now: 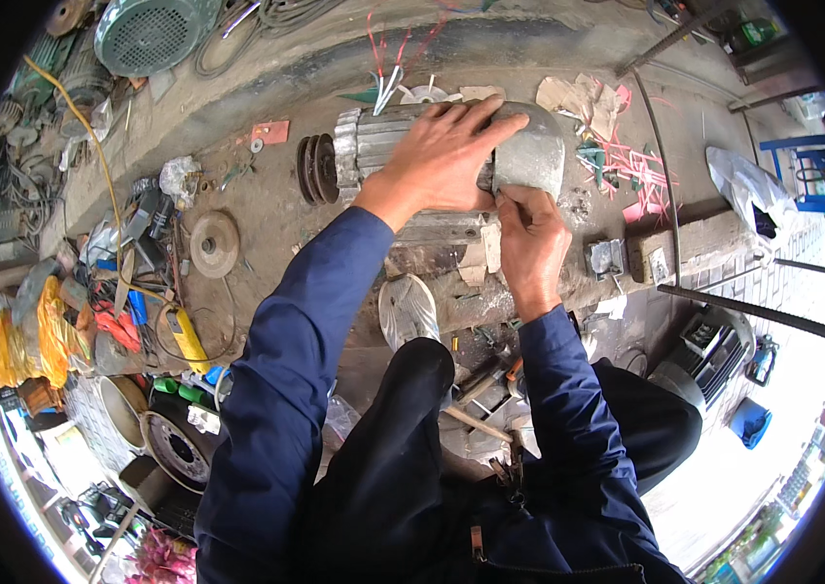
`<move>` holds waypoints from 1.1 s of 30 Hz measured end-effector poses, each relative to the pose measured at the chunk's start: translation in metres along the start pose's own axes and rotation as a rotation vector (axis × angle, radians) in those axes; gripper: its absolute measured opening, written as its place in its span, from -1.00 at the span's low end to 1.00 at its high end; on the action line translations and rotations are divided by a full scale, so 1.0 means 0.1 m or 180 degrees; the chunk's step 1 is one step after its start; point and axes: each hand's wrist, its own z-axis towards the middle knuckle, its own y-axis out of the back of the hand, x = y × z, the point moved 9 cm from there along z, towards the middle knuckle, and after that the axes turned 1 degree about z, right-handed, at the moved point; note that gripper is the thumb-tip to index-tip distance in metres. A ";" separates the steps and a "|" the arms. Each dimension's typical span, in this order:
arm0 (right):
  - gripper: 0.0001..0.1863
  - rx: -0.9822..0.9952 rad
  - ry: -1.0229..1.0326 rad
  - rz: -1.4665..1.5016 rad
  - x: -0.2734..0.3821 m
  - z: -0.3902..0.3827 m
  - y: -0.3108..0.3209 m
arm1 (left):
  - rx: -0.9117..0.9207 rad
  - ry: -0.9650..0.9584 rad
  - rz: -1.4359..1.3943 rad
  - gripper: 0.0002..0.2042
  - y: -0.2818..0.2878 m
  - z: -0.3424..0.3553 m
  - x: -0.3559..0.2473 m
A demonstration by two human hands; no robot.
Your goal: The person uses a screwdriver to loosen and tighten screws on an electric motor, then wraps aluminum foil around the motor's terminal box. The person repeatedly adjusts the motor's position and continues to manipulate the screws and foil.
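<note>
Grey motor (pixel 378 146) on a dusty surface (pixel 271 209)

Your surface is stained and littered. Pink strips (pixel 641 164) lie to the right of the motor, and a round disc (pixel 215 244) and a yellow device (pixel 187 339) to the left. Beyond the surface, a green perforated cover (pixel 147 37) sits at upper left; a second motor (pixel 704 355) stands at lower right, near a brightly lit floor (pixel 714 487).

The motor lies on its side in front of you, long axis crosswise. Its pulley (pixel 317 169) points left; its rounded end cover (pixel 537 136) points right.

Your left hand (pixel 447 156) rests on top, grip spread across body and cover. Your right hand (pixel 532 238) has its grip pressed together at the cover's near edge; you cannot tell whether it pinches anything.
</note>
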 end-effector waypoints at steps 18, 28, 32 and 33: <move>-0.96 0.0162 0.0464 -0.1026 0.21 0.08 -0.09 | -0.0319 -0.0165 -0.0064 0.07 0.01 -0.07 -0.03; -0.92 0.0205 0.0088 -0.0650 0.14 -0.01 -0.06 | -0.0145 -0.0133 -0.0078 0.09 -0.07 -0.10 -0.03; -0.92 0.0122 0.0184 -0.0688 0.08 -0.03 -0.04 | -0.0316 -0.0160 -0.0053 0.10 -0.10 -0.08 -0.03; -0.93 0.0113 0.0210 -0.0619 0.08 -0.03 -0.04 | -0.0225 -0.0146 -0.0003 0.13 -0.13 -0.07 -0.02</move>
